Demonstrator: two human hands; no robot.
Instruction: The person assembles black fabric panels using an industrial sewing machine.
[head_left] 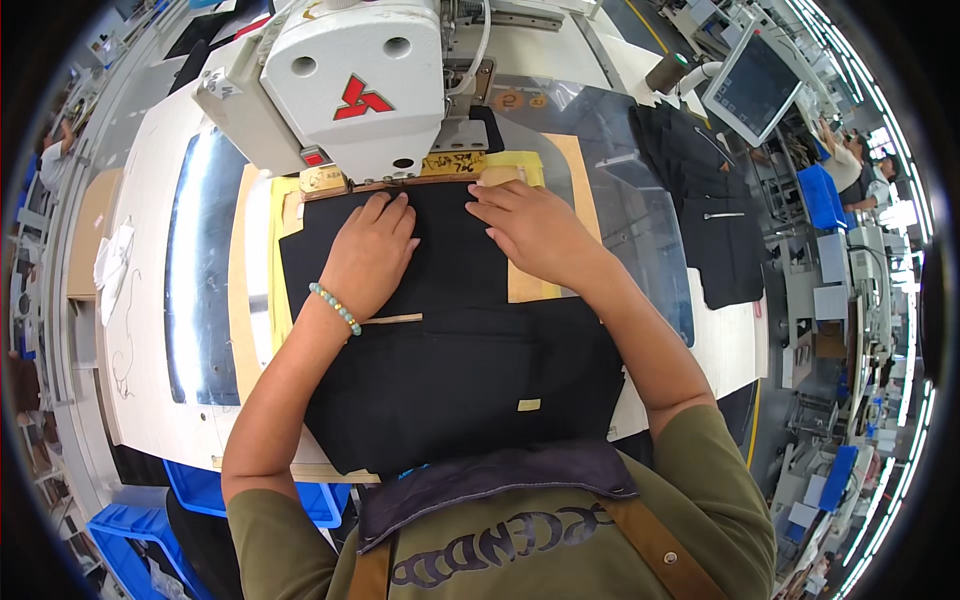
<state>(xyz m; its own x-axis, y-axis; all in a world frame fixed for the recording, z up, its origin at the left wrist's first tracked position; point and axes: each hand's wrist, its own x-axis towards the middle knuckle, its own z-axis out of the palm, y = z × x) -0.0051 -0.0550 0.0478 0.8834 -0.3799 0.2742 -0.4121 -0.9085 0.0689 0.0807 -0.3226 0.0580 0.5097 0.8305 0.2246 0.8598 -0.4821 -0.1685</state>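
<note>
A black fabric piece (455, 255) lies flat beneath the head of a white sewing machine (340, 50), its far edge against a narrow brownish strip. On its left part rests my left hand (372, 250), fingers stretched out and pressing the cloth down. My right hand (535, 230) lies at the fabric's far right corner, its fingertips on the edge and the fingers apart. Nearer me, more black fabric (460, 370) spreads toward my body, with a small yellow tag (529, 405) on it. Yellow and tan template sheets (245, 300) show under and around the cloth.
Shiny clear plates (195, 280) flank the work on the white tabletop (140, 330). Stacked black fabric pieces (720, 240) lie on the right, below a screen on an arm (757, 85). A white cloth (113, 270) sits far left. Blue bins (140, 545) stand at lower left.
</note>
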